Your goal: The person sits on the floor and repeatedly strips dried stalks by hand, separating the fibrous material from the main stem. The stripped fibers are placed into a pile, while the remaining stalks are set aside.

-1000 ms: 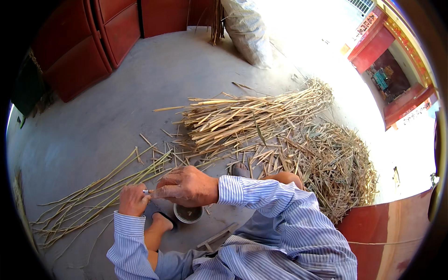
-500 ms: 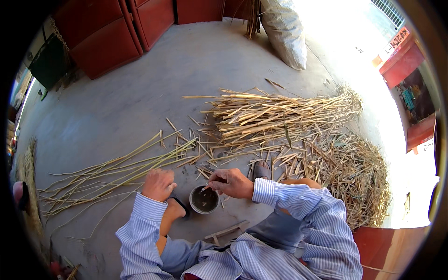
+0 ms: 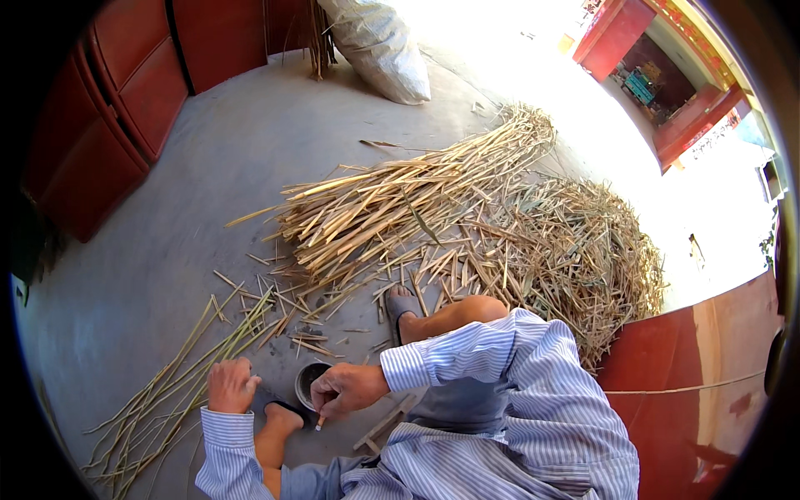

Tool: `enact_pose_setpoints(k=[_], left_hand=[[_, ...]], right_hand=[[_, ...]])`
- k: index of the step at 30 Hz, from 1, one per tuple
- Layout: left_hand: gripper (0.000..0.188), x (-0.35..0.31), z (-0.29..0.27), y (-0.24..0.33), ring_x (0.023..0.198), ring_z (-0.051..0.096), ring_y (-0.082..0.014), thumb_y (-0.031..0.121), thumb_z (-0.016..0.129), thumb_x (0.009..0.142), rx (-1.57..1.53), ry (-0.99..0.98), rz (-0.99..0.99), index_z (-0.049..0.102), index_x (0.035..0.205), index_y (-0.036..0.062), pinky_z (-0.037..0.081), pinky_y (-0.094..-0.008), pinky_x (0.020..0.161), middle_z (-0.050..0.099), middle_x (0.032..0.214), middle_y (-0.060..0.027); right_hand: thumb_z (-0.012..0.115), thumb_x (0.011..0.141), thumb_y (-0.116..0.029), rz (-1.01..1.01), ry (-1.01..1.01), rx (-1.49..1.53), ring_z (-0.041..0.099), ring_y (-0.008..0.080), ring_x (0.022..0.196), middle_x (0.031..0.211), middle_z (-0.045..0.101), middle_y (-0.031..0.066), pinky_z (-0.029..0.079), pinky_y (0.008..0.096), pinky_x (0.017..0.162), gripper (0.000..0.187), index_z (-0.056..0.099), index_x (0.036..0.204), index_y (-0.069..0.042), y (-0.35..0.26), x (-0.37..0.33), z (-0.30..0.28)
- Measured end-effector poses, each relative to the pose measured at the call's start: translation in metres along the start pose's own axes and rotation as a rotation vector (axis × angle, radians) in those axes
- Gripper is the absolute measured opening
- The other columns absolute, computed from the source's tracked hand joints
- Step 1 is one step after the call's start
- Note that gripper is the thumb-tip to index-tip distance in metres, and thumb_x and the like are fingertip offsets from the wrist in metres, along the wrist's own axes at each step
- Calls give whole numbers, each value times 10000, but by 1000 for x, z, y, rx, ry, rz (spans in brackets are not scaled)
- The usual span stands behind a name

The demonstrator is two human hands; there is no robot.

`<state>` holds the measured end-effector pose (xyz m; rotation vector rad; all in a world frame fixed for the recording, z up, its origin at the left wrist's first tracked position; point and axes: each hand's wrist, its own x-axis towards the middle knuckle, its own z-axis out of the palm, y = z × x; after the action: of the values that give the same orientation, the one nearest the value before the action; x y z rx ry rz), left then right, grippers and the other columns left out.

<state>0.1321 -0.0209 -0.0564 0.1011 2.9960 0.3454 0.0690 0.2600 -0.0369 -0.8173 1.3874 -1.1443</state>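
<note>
A short cigarette (image 3: 320, 422) with a pale tip sticks out between the pinched fingers of my right hand (image 3: 346, 389). That hand hangs over the near right edge of a small round bowl (image 3: 310, 375), dark inside, which it partly covers. My left hand (image 3: 232, 385) is above my left foot, fingers loosely curled and nothing visible in them. Below and left of it, long thin green stalks (image 3: 171, 387) lie spread on the floor.
A bundle of dry straw-coloured stalks (image 3: 392, 200) lies ahead, beside a heap of loose cut straw (image 3: 575, 250) on the right. Short cut pieces (image 3: 312, 342) are scattered near my feet. Farther off are a white sack (image 3: 379, 54) and red panels (image 3: 137, 75). A low wooden piece (image 3: 387, 425) lies near my legs.
My view has swung to the right. My right hand has drawn back from over the bowl's middle toward me, its cigarette now pointing nearer my legs. The left hand keeps its curled shape.
</note>
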Motion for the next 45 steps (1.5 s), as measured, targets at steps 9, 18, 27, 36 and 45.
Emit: enact_pose_setpoints(k=[9, 18, 27, 36, 45], left_hand=[[313, 15, 18, 12, 790, 605, -385, 264, 785, 663, -30, -41, 66, 620, 803, 37, 450, -486, 719, 639, 787, -180], [313, -12, 123, -5, 832, 602, -399, 284, 722, 709, -214, -168, 126, 551, 823, 48, 457, -512, 709, 616, 823, -179], [323, -29, 256, 53, 853, 642, -359, 180, 733, 760, -268, -318, -67, 528, 968, 43, 514, -452, 714, 605, 914, -167], [572, -3, 323, 53, 930, 637, -254, 149, 746, 723, 204, -402, -39, 535, 1236, 10, 518, -356, 764, 590, 1136, -134], [102, 1, 321, 45, 729, 692, -291, 55, 662, 742, 4, -490, -9, 659, 844, 60, 541, -406, 613, 682, 809, -140]], right_hand=[[559, 872, -533, -649, 1371, 725, 219, 276, 1325, 1456, 154, 62, 253, 644, 971, 829, 109, 1423, -108, -122, -299, -344], [624, 939, -170, -43, 1292, 500, 692, 224, 859, 1079, 659, 185, 599, 257, 655, 388, 524, 1220, 78, 7, -182, -337], [625, 921, -141, 296, 1350, 845, 701, 255, 748, 1011, 679, 181, 592, 279, 548, 299, 562, 1146, 45, 207, 42, -223], [672, 858, -169, 704, 1136, 421, 712, 224, 819, 966, 691, 146, 560, 295, 610, 433, 545, 1214, 44, 330, 70, -203], [672, 844, -231, 619, 1138, 199, 685, 203, 851, 976, 684, 139, 550, 296, 649, 570, 509, 1343, -10, 382, 125, -218]])
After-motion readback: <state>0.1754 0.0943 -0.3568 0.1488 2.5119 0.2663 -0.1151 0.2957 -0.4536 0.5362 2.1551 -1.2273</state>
